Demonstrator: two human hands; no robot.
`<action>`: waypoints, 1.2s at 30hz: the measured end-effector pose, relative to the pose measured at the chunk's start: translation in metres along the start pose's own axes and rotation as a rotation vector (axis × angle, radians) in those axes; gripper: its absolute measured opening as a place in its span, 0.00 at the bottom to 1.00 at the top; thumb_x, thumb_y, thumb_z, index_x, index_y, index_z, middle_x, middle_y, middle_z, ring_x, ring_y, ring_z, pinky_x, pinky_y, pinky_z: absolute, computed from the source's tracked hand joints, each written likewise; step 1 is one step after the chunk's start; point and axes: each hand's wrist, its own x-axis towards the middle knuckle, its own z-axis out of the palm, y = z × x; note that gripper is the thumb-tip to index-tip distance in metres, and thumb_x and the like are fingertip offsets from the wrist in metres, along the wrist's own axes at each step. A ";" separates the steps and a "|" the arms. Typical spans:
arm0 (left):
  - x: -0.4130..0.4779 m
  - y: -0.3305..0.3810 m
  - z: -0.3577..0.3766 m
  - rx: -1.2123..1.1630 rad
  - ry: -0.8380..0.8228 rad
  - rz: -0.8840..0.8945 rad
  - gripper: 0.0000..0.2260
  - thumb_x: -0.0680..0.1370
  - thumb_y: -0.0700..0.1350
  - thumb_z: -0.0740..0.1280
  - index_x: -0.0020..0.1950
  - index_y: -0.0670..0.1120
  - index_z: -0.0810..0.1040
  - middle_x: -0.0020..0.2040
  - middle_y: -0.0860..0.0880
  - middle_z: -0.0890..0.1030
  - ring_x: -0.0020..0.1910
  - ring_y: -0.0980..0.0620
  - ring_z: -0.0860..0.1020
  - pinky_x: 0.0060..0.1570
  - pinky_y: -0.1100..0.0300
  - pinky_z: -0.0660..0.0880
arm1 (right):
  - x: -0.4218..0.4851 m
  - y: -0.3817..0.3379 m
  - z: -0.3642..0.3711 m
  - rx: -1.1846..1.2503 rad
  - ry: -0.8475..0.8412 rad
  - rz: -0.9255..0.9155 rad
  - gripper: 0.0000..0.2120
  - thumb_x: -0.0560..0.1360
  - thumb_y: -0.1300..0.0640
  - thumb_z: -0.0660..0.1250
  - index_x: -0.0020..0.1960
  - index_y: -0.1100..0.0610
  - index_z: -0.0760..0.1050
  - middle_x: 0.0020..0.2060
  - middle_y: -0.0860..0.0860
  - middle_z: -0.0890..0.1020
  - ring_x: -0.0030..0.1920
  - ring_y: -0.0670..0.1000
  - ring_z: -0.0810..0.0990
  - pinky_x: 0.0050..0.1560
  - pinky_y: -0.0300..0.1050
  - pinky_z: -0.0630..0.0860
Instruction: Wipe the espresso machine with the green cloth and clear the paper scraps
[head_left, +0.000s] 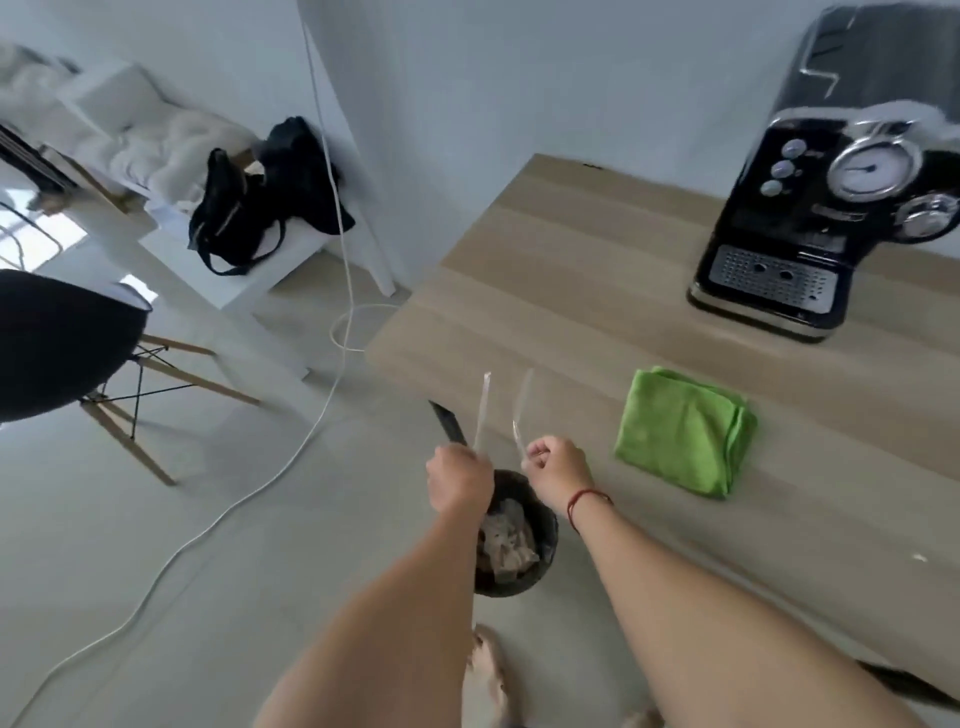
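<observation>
A black espresso machine (810, 218) stands at the far right of the wooden table (571, 270). The folded green cloth (685, 431) lies on the table in front of it. My left hand (460, 475) pinches one thin pale paper strip (482, 410) that stands upright. My right hand (558, 470) pinches a second strip (521, 410). Both hands hover above a black bin (540, 566) on the floor at the table's corner, with crumpled paper (506, 540) inside it. A small white scrap (919, 557) lies on the table near its front edge.
A black chair (57, 343) with wooden legs stands on the left. A white cable (291, 457) trails across the floor. A black bag (260, 202) rests on a white bench at the back. My bare foot (488, 670) is beside the bin.
</observation>
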 end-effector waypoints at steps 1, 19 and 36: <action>0.011 -0.018 -0.007 -0.013 0.006 -0.038 0.10 0.76 0.42 0.64 0.44 0.40 0.83 0.45 0.42 0.83 0.47 0.41 0.82 0.49 0.54 0.80 | 0.000 -0.002 0.022 -0.007 -0.025 0.010 0.05 0.75 0.61 0.65 0.49 0.56 0.79 0.44 0.53 0.82 0.48 0.54 0.81 0.52 0.42 0.76; 0.184 -0.220 0.136 0.092 -0.276 -0.392 0.06 0.73 0.40 0.63 0.40 0.39 0.78 0.44 0.38 0.82 0.47 0.40 0.83 0.32 0.59 0.73 | 0.127 0.160 0.206 -0.214 -0.139 0.399 0.10 0.75 0.62 0.62 0.46 0.59 0.82 0.45 0.60 0.83 0.49 0.60 0.80 0.47 0.40 0.71; 0.247 -0.267 0.192 0.270 -0.350 -0.237 0.21 0.78 0.57 0.62 0.60 0.41 0.77 0.57 0.41 0.80 0.57 0.41 0.78 0.51 0.54 0.74 | 0.196 0.208 0.250 -0.314 -0.193 0.375 0.19 0.79 0.55 0.61 0.66 0.65 0.72 0.65 0.61 0.76 0.66 0.60 0.73 0.64 0.46 0.69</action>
